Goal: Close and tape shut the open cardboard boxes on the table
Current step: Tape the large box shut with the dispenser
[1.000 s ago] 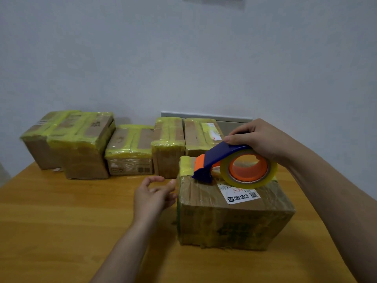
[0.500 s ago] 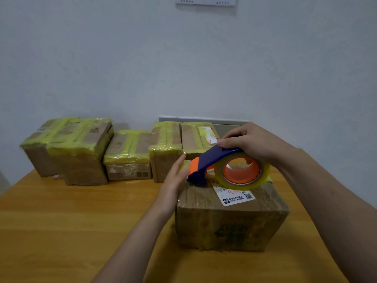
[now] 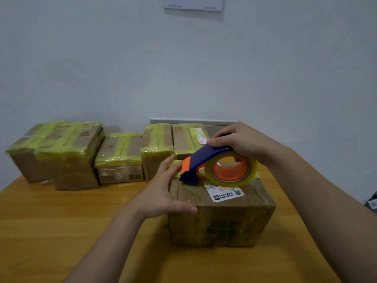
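1. The cardboard box (image 3: pixel 220 221) is shown on the near right of the wooden table (image 3: pixel 61 221), flaps closed.
2. The tape dispenser (image 3: pixel 206 157) is gripped from above by the curled fingers of the right hand (image 3: pixel 242 141) and is set on the box top.
3. The box's left side is pressed by the left hand (image 3: pixel 163 193), fingers extended.
4. Taped boxes (image 3: pixel 120 156) are lined up along the far edge.

**Background: non-task items only**

Wooden table (image 3: pixel 61 231), orange-brown top with visible grain, fills the lower frame. Plain pale wall (image 3: pixel 102 68) behind it. White flat unit (image 3: pixel 193 4) is mounted high on the wall and cut off by the top edge, with two rows of small dark dots along its lower edge. Grey horizontal strip (image 3: pixel 191 121) runs on the wall just above table level. Dark object (image 3: pixel 372 202) at the right edge, mostly out of frame, can't identify it.
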Demonstrator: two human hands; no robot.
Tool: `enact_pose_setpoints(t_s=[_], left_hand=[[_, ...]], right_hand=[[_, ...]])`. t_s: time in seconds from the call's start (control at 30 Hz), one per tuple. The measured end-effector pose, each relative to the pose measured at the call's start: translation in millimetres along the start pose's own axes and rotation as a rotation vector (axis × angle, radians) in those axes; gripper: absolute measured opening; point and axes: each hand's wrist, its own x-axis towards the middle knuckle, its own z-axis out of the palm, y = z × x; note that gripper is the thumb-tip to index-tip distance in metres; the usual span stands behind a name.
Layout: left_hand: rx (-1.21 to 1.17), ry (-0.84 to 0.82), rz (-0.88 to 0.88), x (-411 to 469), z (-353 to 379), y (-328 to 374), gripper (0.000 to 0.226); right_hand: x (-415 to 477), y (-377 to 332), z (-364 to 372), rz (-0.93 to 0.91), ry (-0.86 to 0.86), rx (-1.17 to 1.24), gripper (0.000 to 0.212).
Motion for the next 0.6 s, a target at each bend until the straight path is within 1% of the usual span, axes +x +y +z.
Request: enact_pose_setpoints(t_s=[0.07, 0.17, 0.4, 0.5, 0.6], left_hand=[[0.085, -0.031, 0.004, 0.4, -10.2, 1.7, 0.106], [0.173, -0.044, -0.004, 5.4, -19.8, 6.4, 0.118], [0.213, -0.064, 0.031, 2.6, -28.2, 14.4, 0.115], [0.195, -0.062, -0.003, -7.5, -41.5, 6.5, 0.113], [0.202, -0.051, -0.045, -22.1, -62.4, -5.6, 0.112]], right_hand=[[-1.9, -4.6, -3.6, 0.006, -0.019, -0.034, 0.023], [-10.1, -8.1, -13.6, 0.024, -0.014, -0.045, 0.023], [-28.2, -2.9, -32.6, 0.011, -0.018, -0.026, 0.021], [-26.7, -4.2, -35.0, -0.008, -0.018, -0.028, 0.019], [-27.5, -0.8, -39.5, 0.001, -0.058, -0.009, 0.020]])
